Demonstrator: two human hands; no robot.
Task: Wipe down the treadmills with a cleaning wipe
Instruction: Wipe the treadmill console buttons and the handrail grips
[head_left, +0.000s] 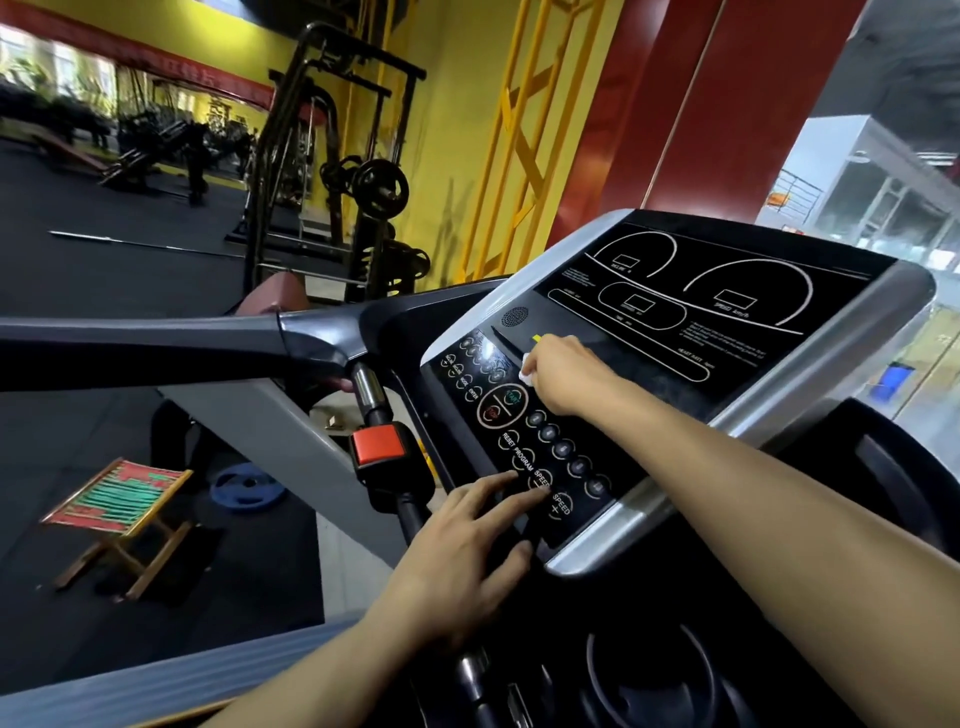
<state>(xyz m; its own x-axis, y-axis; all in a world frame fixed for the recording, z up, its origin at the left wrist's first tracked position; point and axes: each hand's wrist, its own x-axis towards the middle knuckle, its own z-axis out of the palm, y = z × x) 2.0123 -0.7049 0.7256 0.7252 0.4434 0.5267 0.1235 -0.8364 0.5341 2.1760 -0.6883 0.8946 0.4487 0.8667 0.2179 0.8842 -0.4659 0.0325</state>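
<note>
We see one treadmill console (717, 322) filling the right of the view, tilted, with a black display panel above and a button panel (519, 431) below it. Our right hand (563, 376) reaches across to the strip between those two panels, fingers curled and pinching one small white cleaning wipe (525, 375), of which only a little shows at the fingertips; the wipe is pressed against the console just above the round START/STOP control (503, 407). A small yellow tab (537, 338) shows just beyond the knuckles. Our left hand (467, 551) lies spread, fingers straight and apart, holding nothing, the fingertips resting on the lower end of the button panel at the PROGRAM and SPEED buttons. Left of the console, one grey handrail (156, 348) runs across the view, and below its joint sits one red emergency stop button (378, 444) on a black post. On the dark floor to the left we count one folding stool (117, 501) with a red-and-green woven seat and, near it, one blue weight plate (247, 488) lying flat. Farther back stands a black weight rack (332, 156) carrying several dark plates, against a yellow wall. One blue bin (892, 382) shows at the far right, beyond the console.
</note>
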